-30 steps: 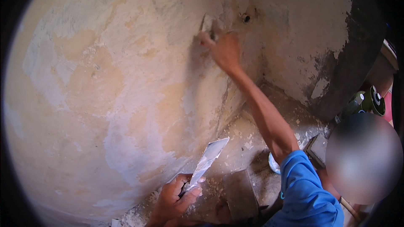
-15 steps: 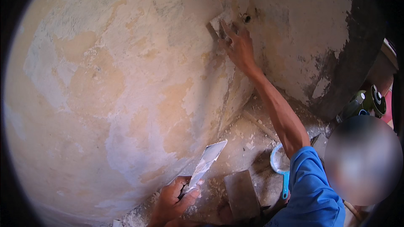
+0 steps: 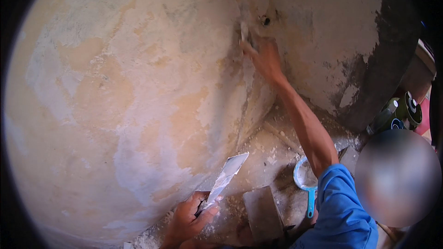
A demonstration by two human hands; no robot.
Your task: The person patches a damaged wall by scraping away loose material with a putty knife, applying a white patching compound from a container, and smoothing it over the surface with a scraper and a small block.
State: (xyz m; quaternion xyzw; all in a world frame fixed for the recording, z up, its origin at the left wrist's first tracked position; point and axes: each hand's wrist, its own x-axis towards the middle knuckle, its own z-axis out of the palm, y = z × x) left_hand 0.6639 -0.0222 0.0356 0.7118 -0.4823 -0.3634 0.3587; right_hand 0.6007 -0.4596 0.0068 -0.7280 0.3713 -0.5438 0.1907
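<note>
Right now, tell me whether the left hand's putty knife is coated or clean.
Coated, on the face in view: white paste streaks the putty knife held in the left hand. Its underside is hidden.

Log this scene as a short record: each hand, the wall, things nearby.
Left hand: grips a putty knife, white paste on its blade
Right hand: holds a flat scraper, blurred, up at the wall; contact unclear
Wall: patchy cream and white; dark round hole near the corner
Nearby: grey rectangular slab; round blue-rimmed container with a handle
</note>
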